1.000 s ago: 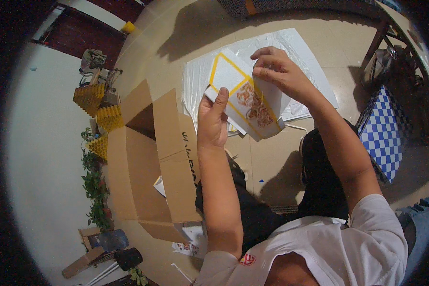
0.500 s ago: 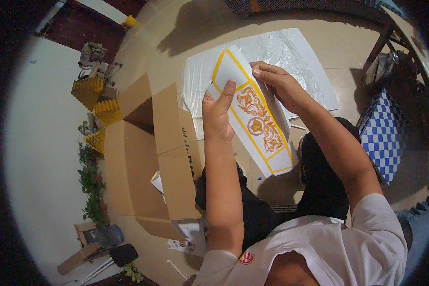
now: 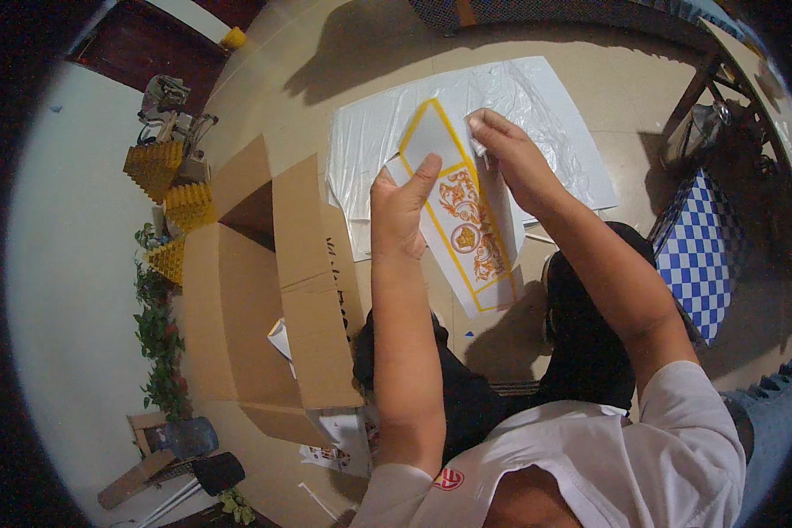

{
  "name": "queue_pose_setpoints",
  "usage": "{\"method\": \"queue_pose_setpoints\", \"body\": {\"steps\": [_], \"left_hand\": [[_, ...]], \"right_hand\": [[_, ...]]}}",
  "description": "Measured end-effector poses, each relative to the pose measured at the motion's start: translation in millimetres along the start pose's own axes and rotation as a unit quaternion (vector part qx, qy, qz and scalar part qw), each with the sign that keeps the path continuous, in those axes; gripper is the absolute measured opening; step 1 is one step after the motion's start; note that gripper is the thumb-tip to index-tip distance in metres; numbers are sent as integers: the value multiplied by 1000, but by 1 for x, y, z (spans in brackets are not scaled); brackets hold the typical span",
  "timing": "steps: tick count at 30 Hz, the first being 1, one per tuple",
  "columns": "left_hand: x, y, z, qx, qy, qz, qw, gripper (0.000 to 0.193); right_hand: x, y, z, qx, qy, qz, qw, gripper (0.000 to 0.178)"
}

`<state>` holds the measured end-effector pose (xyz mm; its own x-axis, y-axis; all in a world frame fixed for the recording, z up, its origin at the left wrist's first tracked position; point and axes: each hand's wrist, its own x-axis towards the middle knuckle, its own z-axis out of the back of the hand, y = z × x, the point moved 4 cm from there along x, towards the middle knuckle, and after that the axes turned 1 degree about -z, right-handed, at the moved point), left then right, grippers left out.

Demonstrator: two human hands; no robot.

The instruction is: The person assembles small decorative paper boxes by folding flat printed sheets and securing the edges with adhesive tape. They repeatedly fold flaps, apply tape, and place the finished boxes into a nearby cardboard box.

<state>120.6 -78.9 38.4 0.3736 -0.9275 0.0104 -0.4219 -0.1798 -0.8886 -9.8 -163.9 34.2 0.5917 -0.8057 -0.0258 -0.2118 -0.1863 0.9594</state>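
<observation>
A long white panel with yellow borders, orange scrollwork and a round medallion stands tilted in front of me, its pointed end away from me. My left hand is closed on its left edge, thumb lying over the printed face. At the panel's far right side, my right hand is closed in a pinch. A bit of something white shows under those fingers; what it is I cannot make out. Beneath both hands a white sheet with crinkled clear plastic film lies on the floor.
To the left stands an open cardboard box with a rolled white piece inside. A blue-and-white checked object is at the right, near a dark-legged table. Yellow egg-crate-shaped stacks and plants line the wall.
My right fingers have drawn slightly away from the panel's right edge, with a white bit now showing beneath them. The panel has turned a little and its near end has shifted left.
</observation>
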Motion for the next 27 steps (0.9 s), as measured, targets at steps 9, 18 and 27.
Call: {"method": "queue_pose_setpoints", "body": {"steps": [9, 18, 27], "left_hand": [[-6, 3, -24, 23, 26, -1, 999, 38], [1, 12, -27, -30, 73, 10, 997, 42], [-6, 9, -32, -45, 55, -27, 997, 43]], "right_hand": [[7, -12, 2, 6, -43, 82, 996, 32], [16, -18, -1, 22, -54, 78, 995, 66], [8, -12, 7, -91, -211, 187, 955, 68]]}}
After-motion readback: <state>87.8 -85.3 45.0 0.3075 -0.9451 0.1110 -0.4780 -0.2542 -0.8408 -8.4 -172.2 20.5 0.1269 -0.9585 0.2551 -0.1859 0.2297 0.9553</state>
